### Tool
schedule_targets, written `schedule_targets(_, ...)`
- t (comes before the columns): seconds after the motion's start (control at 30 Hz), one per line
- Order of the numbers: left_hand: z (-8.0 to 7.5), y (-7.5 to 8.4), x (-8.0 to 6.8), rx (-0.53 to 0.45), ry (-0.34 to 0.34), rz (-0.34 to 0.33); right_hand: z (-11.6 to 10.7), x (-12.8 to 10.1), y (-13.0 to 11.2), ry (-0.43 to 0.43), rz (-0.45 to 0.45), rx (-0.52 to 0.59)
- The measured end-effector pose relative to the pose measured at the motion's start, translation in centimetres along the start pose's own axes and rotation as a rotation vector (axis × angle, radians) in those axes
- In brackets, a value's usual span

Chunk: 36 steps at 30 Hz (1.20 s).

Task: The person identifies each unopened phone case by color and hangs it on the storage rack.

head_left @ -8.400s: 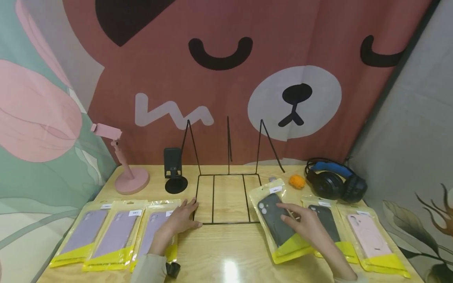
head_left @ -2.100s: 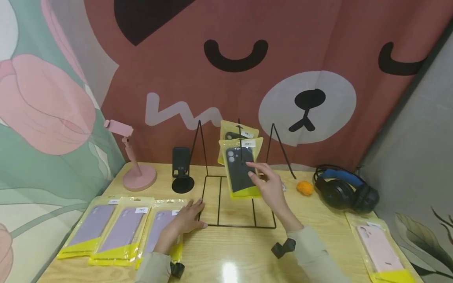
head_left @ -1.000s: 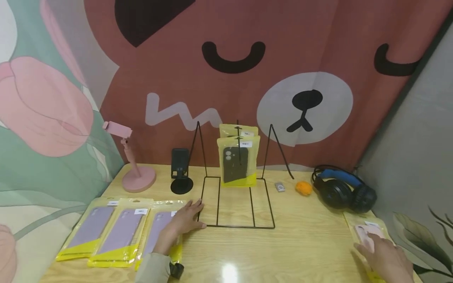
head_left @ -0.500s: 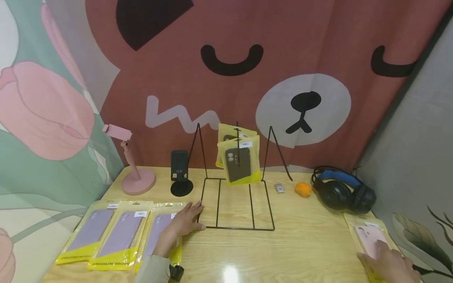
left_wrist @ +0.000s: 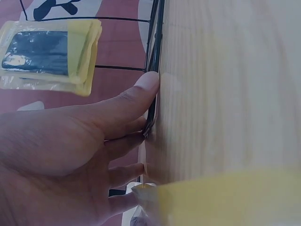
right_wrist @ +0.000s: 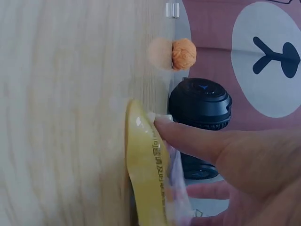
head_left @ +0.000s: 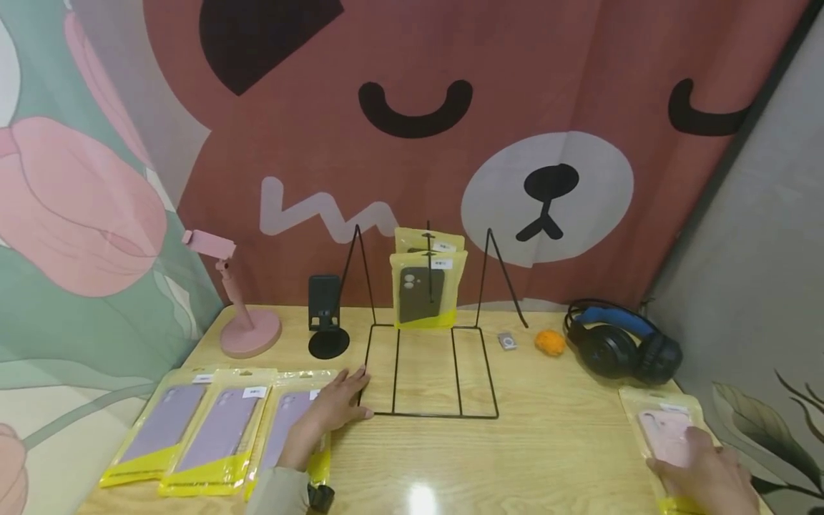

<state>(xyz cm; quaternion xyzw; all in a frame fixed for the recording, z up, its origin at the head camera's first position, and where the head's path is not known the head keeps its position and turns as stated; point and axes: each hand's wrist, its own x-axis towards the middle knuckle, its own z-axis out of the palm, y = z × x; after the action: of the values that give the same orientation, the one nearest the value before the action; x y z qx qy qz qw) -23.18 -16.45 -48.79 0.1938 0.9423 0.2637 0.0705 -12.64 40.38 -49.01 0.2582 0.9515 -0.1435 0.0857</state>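
At the table's right edge my right hand (head_left: 711, 476) grips a clear-and-yellow bag holding a pink phone case (head_left: 663, 429), thumb on the near side. In the right wrist view the bag (right_wrist: 146, 174) bows up under the thumb. My left hand (head_left: 331, 408) rests its spread fingers on the front left corner of a black wire display rack (head_left: 431, 415), thumb tip against the wire in the left wrist view. Two bagged dark phone cases hang one behind the other on the rack's middle hook, the front bag (head_left: 421, 293) largely covering the rear bag (head_left: 412, 236).
Three bagged purple phone cases (head_left: 215, 429) lie side by side at left. Behind them stand a pink phone stand (head_left: 251, 332) and a black phone stand (head_left: 325, 300). A small silver clip device (head_left: 507, 341), an orange ball (head_left: 550, 342) and black-and-blue headphones (head_left: 608, 350) sit at back right.
My right hand has hung dark bagged cases on the middle hook, let go, and moved right to the pink one. The hanging bags have swayed. My left hand has stayed at the rack's corner.
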Motion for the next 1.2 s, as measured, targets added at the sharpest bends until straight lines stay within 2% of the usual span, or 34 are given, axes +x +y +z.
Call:
schedule_targets(0.13,0.1,-0.1,0.1,0.005,-0.003,-0.001,0.0,-0.3,0.0,-0.017,-0.081,0.072)
schedule_targets(0.3,0.2,-0.1,0.3,0.011,-0.012,-0.006,-0.9,-0.3,0.0,-0.030,-0.284,0.052)
schedule_targets(0.4,0.2,-0.1,0.3,0.025,-0.014,-0.019,-1.7,-0.6,-0.6,-0.016,-0.383,0.117)
schedule_targets(0.5,0.0,0.0,0.4,0.036,-0.014,-0.031,-2.2,-1.6,-1.8,0.061,-0.459,0.196)
schedule_targets(0.67,-0.2,0.2,0.4,0.025,-0.032,-0.053,-2.2,-3.6,-4.9,0.302,-0.616,0.310)
schedule_targets(0.73,-0.2,0.2,0.4,0.021,-0.034,-0.057,-2.5,-4.5,-6.3,0.334,-0.651,0.389)
schedule_targets(0.87,-0.2,0.3,0.3,0.021,-0.032,-0.054,-3.7,-6.5,-9.0,0.325,-0.702,0.521)
schedule_targets(0.93,-0.2,0.4,0.3,0.019,-0.030,-0.052,-4.3,-7.5,-10.3,0.319,-0.766,0.614)
schedule_targets(1.0,-0.2,0.4,0.3,0.016,-0.030,-0.051,-4.7,-8.5,-11.5,0.315,-0.838,0.701)
schedule_targets(1.1,-0.1,0.5,0.4,0.019,-0.029,-0.051,-4.8,-9.5,-13.2,0.276,-1.026,0.897)
schedule_targets(1.2,-0.1,0.4,0.5,0.024,-0.028,-0.054,-4.4,-10.0,-14.5,0.225,-1.125,0.986)
